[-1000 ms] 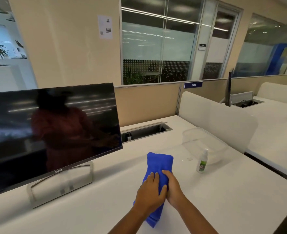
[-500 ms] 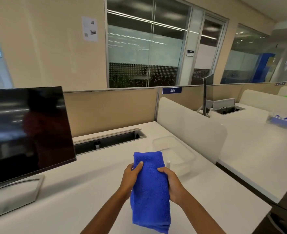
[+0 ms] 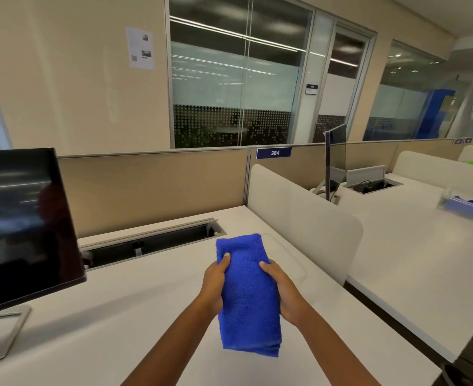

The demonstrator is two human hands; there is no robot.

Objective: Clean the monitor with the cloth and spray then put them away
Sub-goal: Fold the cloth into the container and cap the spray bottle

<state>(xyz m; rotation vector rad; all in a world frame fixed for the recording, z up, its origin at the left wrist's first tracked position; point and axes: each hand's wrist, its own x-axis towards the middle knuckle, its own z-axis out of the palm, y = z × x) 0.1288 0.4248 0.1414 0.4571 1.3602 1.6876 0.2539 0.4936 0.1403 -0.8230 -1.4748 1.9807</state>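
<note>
Gripping folded blue cloth [image 3: 247,296], left hand [image 3: 214,288] and right hand [image 3: 284,291] both curled round its edges above desk [image 3: 118,316]. Risk: fold slumps open; unseen spray bottle knocked when lowering.

Cloth [image 3: 247,296] above desk [image 3: 146,316], centre; monitor [image 3: 21,218] on desk, left; cable trough [image 3: 151,243] behind; divider panel [image 3: 299,215] right.

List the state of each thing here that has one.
cloth: folded, held up by both hands.
left hand: grips the cloth's left edge.
right hand: grips the cloth's right edge.
monitor: screen dark, upright.
cable hatch: lid open.
</note>
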